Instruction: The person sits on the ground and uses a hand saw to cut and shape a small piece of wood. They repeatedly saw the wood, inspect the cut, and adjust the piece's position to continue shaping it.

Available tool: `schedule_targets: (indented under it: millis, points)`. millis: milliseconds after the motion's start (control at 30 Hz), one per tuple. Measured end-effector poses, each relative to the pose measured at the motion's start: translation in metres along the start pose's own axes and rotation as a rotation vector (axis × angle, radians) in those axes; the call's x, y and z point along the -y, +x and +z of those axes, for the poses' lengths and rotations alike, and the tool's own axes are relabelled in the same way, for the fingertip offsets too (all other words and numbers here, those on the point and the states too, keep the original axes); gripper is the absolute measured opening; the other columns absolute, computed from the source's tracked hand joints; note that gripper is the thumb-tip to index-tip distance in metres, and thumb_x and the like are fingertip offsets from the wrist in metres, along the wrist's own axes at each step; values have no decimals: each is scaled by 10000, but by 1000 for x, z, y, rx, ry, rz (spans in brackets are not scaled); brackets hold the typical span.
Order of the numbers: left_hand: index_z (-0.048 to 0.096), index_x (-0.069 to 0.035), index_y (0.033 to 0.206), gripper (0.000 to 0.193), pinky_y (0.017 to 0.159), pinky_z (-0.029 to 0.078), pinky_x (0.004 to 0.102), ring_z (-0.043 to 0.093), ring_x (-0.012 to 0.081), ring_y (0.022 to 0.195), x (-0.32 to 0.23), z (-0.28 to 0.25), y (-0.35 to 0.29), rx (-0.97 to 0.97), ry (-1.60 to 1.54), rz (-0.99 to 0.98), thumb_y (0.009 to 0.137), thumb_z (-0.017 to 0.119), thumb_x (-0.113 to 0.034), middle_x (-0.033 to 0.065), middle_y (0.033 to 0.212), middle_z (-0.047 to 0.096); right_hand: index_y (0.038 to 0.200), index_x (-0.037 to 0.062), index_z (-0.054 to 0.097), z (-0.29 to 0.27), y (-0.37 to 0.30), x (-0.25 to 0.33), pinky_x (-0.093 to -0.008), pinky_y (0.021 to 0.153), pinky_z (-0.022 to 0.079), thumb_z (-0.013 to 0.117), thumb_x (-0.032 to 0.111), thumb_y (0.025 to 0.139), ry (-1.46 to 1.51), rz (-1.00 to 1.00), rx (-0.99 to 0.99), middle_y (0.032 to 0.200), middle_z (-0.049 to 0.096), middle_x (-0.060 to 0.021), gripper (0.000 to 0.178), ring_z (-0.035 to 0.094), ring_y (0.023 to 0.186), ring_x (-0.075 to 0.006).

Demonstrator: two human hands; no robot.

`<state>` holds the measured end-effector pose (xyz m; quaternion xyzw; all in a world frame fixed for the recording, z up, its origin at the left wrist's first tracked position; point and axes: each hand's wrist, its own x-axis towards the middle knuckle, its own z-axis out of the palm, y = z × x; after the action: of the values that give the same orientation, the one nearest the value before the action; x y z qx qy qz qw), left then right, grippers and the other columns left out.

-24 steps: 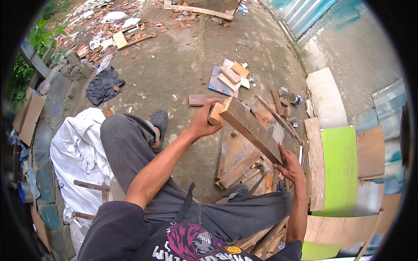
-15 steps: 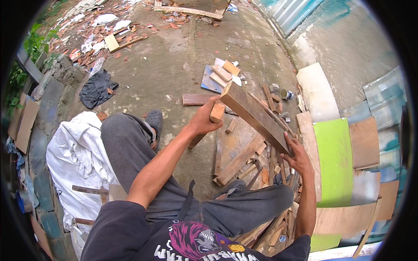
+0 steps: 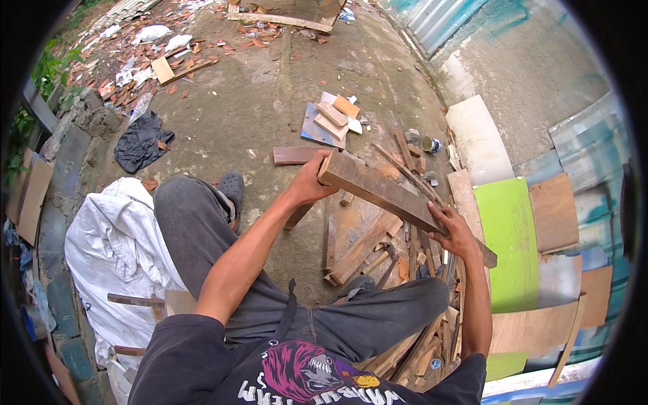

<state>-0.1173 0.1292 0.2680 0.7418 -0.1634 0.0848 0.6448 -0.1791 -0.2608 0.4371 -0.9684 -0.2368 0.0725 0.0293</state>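
Observation:
A long, brown, square-edged wooden beam (image 3: 391,196) slants across in front of me, its cut end at the upper left and its other end past my right wrist. My right hand (image 3: 455,233) grips it toward the lower right. My left hand (image 3: 310,181) is closed round a shorter wooden block (image 3: 299,214), whose lower end sticks out below the palm. The beam's near-left end lies against this hand and hides its fingertips. Whether the left fingers also hold the beam is hidden.
Between my legs lie planks (image 3: 363,250) and a hammer (image 3: 379,258). Wood offcuts (image 3: 331,118) and a tin can (image 3: 430,144) sit ahead. A green board (image 3: 507,236) and other panels line the right; a white sack (image 3: 118,250) lies at left.
The beam has come down and left at its upper end, now in front of my left fingers and the short block. Its far end now shows beyond my right wrist.

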Motion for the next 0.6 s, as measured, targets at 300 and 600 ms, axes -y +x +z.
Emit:
schedule_targets:
  millis: [300, 600]
  points:
    - [466, -79, 1360, 718, 979, 475, 363, 592, 207, 1149, 0, 4, -2, 45, -100, -36, 746, 832, -145, 102, 1232, 616, 1540, 244, 411, -14, 5, 5, -443, 962, 463, 817, 192, 780, -38, 74, 106, 1218, 594, -170, 863, 573, 1101, -376]
    - [475, -84, 1317, 708, 984, 471, 358, 577, 191, 1147, 7, 0, 11, 48, -74, -16, 731, 867, -151, 94, 1225, 605, 1546, 268, 396, -16, 13, 4, -444, 962, 464, 814, 202, 790, -111, 65, 90, 1216, 597, -165, 866, 572, 1106, -371]
